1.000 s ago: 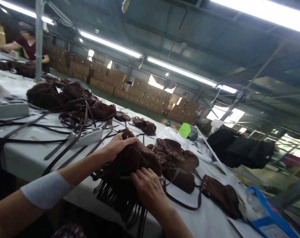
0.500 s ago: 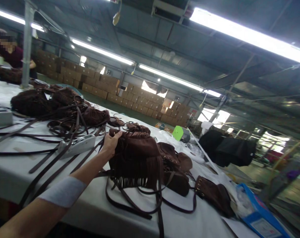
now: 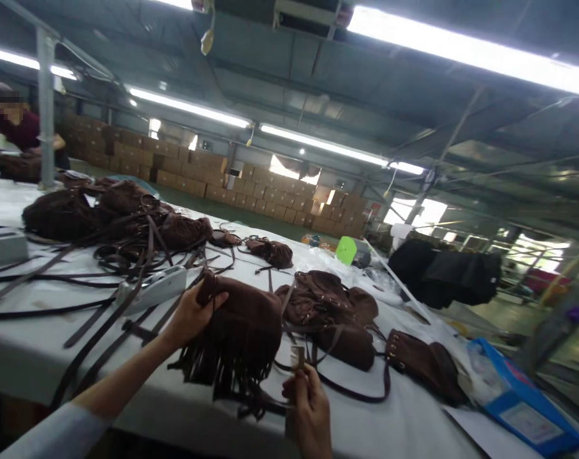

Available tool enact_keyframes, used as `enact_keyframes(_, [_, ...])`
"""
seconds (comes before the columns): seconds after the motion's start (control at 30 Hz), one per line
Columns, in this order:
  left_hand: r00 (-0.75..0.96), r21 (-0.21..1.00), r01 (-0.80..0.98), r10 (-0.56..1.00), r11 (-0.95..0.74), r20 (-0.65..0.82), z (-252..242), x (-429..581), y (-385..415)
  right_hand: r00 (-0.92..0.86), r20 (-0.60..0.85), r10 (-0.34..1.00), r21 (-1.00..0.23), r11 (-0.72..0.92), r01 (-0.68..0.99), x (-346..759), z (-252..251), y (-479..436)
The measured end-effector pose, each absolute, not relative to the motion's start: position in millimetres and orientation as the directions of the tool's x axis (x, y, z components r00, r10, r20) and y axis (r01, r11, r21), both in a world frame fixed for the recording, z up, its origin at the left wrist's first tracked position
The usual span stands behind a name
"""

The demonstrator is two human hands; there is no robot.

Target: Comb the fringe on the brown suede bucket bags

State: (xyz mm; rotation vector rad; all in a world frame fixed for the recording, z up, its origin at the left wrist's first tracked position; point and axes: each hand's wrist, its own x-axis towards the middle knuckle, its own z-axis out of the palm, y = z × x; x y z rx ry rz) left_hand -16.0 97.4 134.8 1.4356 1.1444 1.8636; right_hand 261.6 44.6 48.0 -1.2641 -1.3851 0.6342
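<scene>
My left hand (image 3: 196, 315) is closed on the upper left corner of a dark brown fringed bag (image 3: 251, 312), thumb on top. The bag is held up over the table's near edge, its fringe hanging and swinging below. To the right of the fringe, my right hand (image 3: 308, 401) is closed in a pinch. From its fingertips a small flat pale piece (image 3: 297, 355) sticks up, too blurred to tell its kind. A brown strap hangs beside those fingers; I cannot tell whether they hold it too.
More brown bags (image 3: 328, 306) lie just behind, and a heap of them (image 3: 112, 210) with tangled straps sits at left. A grey-white device (image 3: 155, 287) lies among straps on the white-covered table (image 3: 404, 421). A blue box (image 3: 519, 395) stands at right. A co-worker (image 3: 16, 127) is at far left.
My right hand has come into view from below with the pale piece. The left hand has moved the bag nearer and a little left, away from the other bags.
</scene>
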Motion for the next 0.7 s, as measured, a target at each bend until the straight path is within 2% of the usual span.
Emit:
enact_keyframes(0.1, [-0.315, 0.887, 0.087, 0.832, -0.453, 0.456, 122, -18, 98, 0.184, 0.392, 0.901, -0.877, 0.306, 0.371, 263, 49, 47])
enact_keyframes(0.17, [-0.292, 0.913, 0.009, 0.872, -0.408, 0.392, 120, -21, 100, 0.118, 0.494, 0.861, -0.802, 0.400, 0.443, 266, 61, 43])
enact_keyframes(0.27, [-0.240, 0.937, -0.084, 0.920, -0.339, 0.311, 122, -18, 104, -0.130, 0.673, 0.728, -0.548, 0.609, 0.573, 260, 97, 38])
enact_keyframes(0.37, [-0.170, 0.944, -0.181, 0.954, -0.276, 0.246, 128, -6, 108, -0.390, 0.717, 0.578, -0.248, 0.734, 0.632, 241, 137, 43])
enact_keyframes(0.47, [-0.107, 0.916, -0.325, 0.972, -0.234, 0.210, 137, 7, 110, -0.574, 0.617, 0.538, 0.006, 0.726, 0.687, 220, 157, 58])
enact_keyframes(0.53, [-0.099, 0.888, -0.400, 0.974, -0.228, 0.206, 144, 11, 112, -0.651, 0.510, 0.562, 0.123, 0.701, 0.702, 211, 155, 68])
enact_keyframes(0.6, [-0.137, 0.854, -0.465, 0.972, -0.232, 0.189, 150, 11, 117, -0.705, 0.392, 0.591, 0.169, 0.707, 0.687, 206, 143, 73])
enact_keyframes(0.7, [-0.219, 0.792, -0.565, 0.967, -0.232, 0.127, 151, 6, 126, -0.719, 0.263, 0.644, 0.104, 0.722, 0.684, 204, 115, 69])
